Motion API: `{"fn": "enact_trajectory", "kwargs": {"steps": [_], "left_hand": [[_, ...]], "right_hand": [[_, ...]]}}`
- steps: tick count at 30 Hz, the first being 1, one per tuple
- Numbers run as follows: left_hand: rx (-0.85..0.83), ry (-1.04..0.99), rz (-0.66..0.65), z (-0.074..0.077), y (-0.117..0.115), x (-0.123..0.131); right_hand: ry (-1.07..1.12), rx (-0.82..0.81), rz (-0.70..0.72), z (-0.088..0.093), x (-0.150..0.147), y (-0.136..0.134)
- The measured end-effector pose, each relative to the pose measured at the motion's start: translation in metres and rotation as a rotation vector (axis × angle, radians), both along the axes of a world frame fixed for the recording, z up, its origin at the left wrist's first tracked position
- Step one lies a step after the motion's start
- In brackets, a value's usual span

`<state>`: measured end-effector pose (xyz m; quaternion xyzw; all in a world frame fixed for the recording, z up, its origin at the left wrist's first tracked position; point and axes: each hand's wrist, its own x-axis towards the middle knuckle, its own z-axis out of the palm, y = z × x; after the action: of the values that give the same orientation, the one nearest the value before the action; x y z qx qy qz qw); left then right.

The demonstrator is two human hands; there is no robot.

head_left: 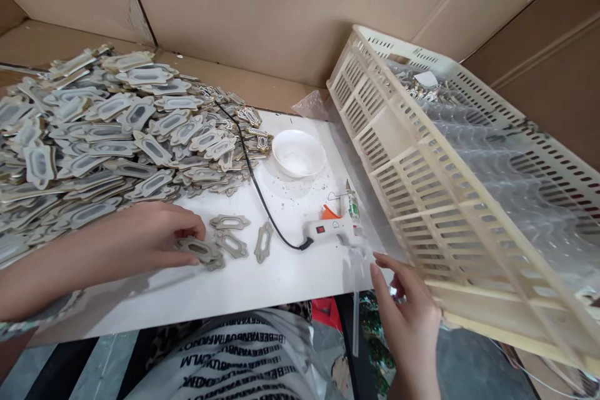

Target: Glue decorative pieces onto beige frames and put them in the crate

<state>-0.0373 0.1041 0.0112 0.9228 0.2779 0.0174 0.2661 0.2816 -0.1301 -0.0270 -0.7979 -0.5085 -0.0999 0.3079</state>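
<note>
white bowl (pixel 299 153) on counter (pixel 262 287) | glue gun (pixel 328 229) just in front of bowl | black cord (pixel 257 185) left of bowl | heaped flat frames (pixel 94 131) farther left of bowl | cardboard wall (pixel 262 6) behind bowl

A heap of flat pieces (pixel 94 131) is lying on the left of the table (pixel 262 300), with a few loose pieces (pixel 232 242) lying before it near the front edge, the left hand (pixel 154 237) resting on the leftmost of them. A bowl (pixel 299 153) is sitting behind the glue gun (pixel 330 229), whose cord (pixel 253 184) is running back-left over the heap. A crate (pixel 469 200) is leaning tilted at the table's right, the right hand (pixel 407 319) hovering by its near-left corner.
</note>
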Motion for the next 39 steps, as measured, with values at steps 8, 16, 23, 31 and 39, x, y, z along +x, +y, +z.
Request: {"fn": "enact_trajectory", "kwargs": {"steps": [8, 16, 23, 31, 39], "left_hand": [[0.424, -0.171, 0.186, -0.015, -0.001, -0.014], [0.500, -0.202, 0.178, 0.000, -0.011, 0.018], [0.376, -0.050, -0.089, 0.011, -0.040, 0.145], [0.413, 0.020, -0.125, -0.003, -0.064, 0.201], [0.468, -0.085, -0.101, -0.021, -0.066, 0.190]], "right_hand": [[0.013, 0.008, 0.044, -0.005, 0.001, 0.000], [0.068, 0.009, 0.046, -0.012, 0.001, -0.002], [0.165, 0.035, 0.049, -0.015, -0.001, -0.003], [0.223, 0.020, 0.071, -0.023, 0.010, -0.027], [0.260, 0.085, 0.085, -0.025, 0.005, -0.025]]}}
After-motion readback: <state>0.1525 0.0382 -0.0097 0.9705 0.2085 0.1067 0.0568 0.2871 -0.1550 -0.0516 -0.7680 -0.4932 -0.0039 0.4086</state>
